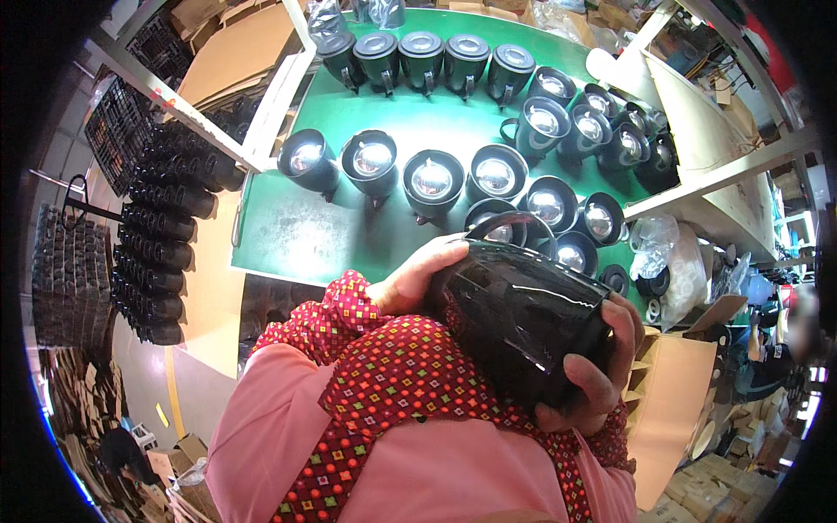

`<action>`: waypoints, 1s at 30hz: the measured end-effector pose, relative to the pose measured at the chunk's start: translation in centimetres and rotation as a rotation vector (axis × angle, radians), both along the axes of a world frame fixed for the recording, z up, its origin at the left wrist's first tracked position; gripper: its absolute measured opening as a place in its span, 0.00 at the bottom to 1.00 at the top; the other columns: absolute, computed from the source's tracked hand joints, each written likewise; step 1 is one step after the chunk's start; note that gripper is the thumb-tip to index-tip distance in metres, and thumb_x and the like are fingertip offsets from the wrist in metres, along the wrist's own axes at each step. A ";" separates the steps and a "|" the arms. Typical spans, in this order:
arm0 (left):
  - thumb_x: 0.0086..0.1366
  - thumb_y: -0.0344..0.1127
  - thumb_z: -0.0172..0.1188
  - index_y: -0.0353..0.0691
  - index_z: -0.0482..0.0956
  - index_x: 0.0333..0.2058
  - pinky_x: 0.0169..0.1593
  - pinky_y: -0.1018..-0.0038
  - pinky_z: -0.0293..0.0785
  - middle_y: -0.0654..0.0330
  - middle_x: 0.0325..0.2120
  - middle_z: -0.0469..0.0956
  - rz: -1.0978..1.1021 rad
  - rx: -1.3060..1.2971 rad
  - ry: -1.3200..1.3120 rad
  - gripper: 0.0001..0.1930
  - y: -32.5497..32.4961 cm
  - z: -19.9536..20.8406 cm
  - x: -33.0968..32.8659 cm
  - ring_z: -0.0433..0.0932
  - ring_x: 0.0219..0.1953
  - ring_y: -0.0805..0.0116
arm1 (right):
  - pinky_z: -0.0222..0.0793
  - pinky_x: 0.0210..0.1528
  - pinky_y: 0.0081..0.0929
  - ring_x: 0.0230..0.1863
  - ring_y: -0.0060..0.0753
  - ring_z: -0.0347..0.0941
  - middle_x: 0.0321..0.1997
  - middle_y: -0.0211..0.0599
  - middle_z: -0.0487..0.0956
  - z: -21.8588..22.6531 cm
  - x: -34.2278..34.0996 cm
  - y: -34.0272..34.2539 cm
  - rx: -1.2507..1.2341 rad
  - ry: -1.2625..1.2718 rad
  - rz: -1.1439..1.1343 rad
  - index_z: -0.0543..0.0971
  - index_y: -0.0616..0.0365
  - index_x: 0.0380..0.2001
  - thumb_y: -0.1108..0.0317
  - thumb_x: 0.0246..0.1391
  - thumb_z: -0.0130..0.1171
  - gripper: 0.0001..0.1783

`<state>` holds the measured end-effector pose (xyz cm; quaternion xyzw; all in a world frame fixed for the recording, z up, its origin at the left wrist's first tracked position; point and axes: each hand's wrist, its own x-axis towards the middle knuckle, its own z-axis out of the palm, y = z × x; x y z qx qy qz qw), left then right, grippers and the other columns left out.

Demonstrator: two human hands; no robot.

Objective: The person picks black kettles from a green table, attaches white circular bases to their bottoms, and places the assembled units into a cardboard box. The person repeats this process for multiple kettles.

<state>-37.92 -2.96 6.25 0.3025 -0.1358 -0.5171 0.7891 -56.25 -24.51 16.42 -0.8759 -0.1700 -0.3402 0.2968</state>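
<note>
Far left: stacked black cups (161,228) on the floor. Left hand (417,277) wrapped over the rim end of a black glossy pot (523,322), fingers curled shut on it. Pot held tilted at chest height, near edge of green desk (288,231), rows of black pots with lids (422,54) beyond. Right hand (602,362) cupped closed round the base. Looks rigid, smooth, likely slippery; best gripped rim plus base, both hands.

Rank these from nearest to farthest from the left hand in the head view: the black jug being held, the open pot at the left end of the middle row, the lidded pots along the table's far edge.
1. Black jug: under the left hand, touching.
2. Open pot: middle row's left end.
3. Lidded pots: far edge of the green table.
</note>
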 end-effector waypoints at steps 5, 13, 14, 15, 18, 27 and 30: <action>0.70 0.57 0.59 0.31 0.69 0.64 0.64 0.62 0.73 0.49 0.59 0.78 0.142 -0.049 -0.114 0.36 0.0 1.9 1.3 0.77 0.61 0.60 | 0.64 0.68 0.62 0.68 0.70 0.66 0.70 0.60 0.67 -1.7 3.1 -1.4 0.031 -0.113 0.069 0.76 0.37 0.62 0.32 0.59 0.62 0.35; 0.48 0.40 0.84 0.27 0.69 0.62 0.62 0.67 0.72 0.50 0.55 0.78 0.517 -0.004 -1.098 0.46 2.1 5.6 6.6 0.76 0.58 0.65 | 0.58 0.77 0.44 0.75 0.45 0.62 0.76 0.50 0.61 -5.0 7.4 -0.7 1.147 0.521 0.191 0.45 0.57 0.80 0.32 0.55 0.69 0.66; 0.48 0.40 0.84 0.27 0.69 0.62 0.62 0.66 0.72 0.49 0.55 0.78 0.502 0.009 -1.270 0.47 2.0 6.8 6.7 0.77 0.58 0.63 | 0.59 0.76 0.45 0.75 0.46 0.63 0.75 0.51 0.63 -4.9 7.8 -0.5 1.286 0.557 0.200 0.47 0.58 0.80 0.36 0.55 0.70 0.64; 0.47 0.41 0.85 0.27 0.70 0.62 0.61 0.66 0.72 0.48 0.55 0.78 0.480 0.011 -1.436 0.47 2.0 7.7 7.4 0.77 0.58 0.61 | 0.60 0.76 0.45 0.74 0.46 0.64 0.74 0.51 0.64 -4.7 8.5 0.1 1.427 0.589 0.199 0.48 0.60 0.79 0.41 0.55 0.71 0.62; 0.45 0.44 0.86 0.28 0.66 0.65 0.65 0.62 0.70 0.45 0.60 0.73 0.419 0.017 -1.316 0.53 2.8 8.9 8.0 0.76 0.62 0.53 | 0.61 0.75 0.44 0.72 0.46 0.66 0.72 0.50 0.67 -6.0 9.7 0.3 1.492 0.517 0.228 0.51 0.63 0.77 0.47 0.53 0.72 0.60; 0.76 0.46 0.60 0.30 0.81 0.48 0.62 0.65 0.70 0.54 0.54 0.79 0.639 0.356 -0.884 0.20 5.5 10.3 9.8 0.74 0.61 0.61 | 0.60 0.75 0.48 0.73 0.50 0.63 0.75 0.53 0.61 -5.2 13.0 1.6 0.770 0.032 -0.065 0.47 0.58 0.79 0.39 0.42 0.82 0.73; 0.82 0.52 0.46 0.37 0.72 0.65 0.58 0.61 0.80 0.54 0.64 0.75 0.247 0.311 -0.382 0.26 6.7 11.3 11.6 0.78 0.62 0.61 | 0.61 0.75 0.52 0.74 0.57 0.61 0.77 0.60 0.57 -4.6 16.3 1.9 0.254 -0.156 -0.124 0.46 0.56 0.78 0.38 0.43 0.81 0.73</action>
